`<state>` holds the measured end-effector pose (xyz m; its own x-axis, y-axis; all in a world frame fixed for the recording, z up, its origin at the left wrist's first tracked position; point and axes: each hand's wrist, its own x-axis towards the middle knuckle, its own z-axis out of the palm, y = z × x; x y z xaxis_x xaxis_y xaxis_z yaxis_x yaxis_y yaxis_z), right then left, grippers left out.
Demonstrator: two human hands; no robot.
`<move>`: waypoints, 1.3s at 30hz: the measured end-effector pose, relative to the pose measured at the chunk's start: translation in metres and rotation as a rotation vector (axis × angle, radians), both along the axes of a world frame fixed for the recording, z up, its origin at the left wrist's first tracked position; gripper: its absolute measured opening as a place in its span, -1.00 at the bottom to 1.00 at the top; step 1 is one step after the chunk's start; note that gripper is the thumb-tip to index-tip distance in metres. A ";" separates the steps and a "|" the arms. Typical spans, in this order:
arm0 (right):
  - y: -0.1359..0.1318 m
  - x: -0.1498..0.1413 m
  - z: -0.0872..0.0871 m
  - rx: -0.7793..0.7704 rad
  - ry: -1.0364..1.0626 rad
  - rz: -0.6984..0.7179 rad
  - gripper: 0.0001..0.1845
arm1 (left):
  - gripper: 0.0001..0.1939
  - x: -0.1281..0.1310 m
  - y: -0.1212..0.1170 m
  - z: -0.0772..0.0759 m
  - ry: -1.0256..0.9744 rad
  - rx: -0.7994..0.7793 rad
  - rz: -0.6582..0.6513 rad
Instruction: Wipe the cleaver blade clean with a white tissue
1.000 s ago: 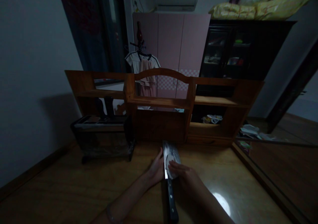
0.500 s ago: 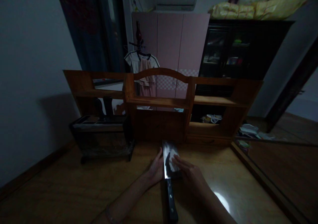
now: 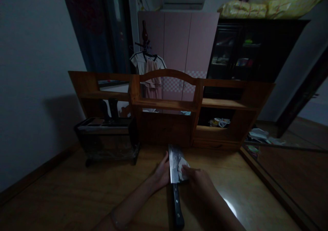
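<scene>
A cleaver [image 3: 174, 168] with a broad metal blade and a black riveted handle lies in front of me, its handle toward me. My left hand [image 3: 161, 173] grips the blade from its left side, thumb up along the edge and the other fingers hidden underneath. On the blade's right part, my right hand [image 3: 201, 181] pinches a white wipe [image 3: 182, 163], perhaps tissue or cloth, against the metal. A dark knife rack [image 3: 107, 142] stands to the left on the table, with black handles [image 3: 113, 109] sticking up out of it.
A wooden shelf unit [image 3: 169, 104] runs along the back of the wooden table [image 3: 77, 190]. Light glares off the tabletop right of my arm. Behind are pink wardrobe doors [image 3: 176, 41], hanging clothes [image 3: 151, 69] and a dark cabinet [image 3: 271, 53].
My right hand has shifted slightly right and toward me on the blade, its fingers now curled more tightly on the white wipe. My left hand keeps its hold. The view has moved slightly.
</scene>
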<state>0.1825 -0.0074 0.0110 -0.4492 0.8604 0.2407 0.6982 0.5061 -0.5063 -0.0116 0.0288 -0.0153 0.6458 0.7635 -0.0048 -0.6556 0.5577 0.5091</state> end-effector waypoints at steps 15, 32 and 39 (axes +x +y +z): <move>-0.011 -0.014 0.003 0.047 0.175 0.279 -0.25 | -0.29 0.000 0.003 -0.007 0.100 -0.088 0.052; -0.001 0.000 0.006 -0.027 0.139 0.093 -0.53 | -0.25 0.001 0.000 0.001 0.024 -0.012 0.007; 0.003 0.004 0.002 0.007 0.065 0.004 -0.56 | -0.30 0.002 -0.002 0.006 0.009 -0.037 0.015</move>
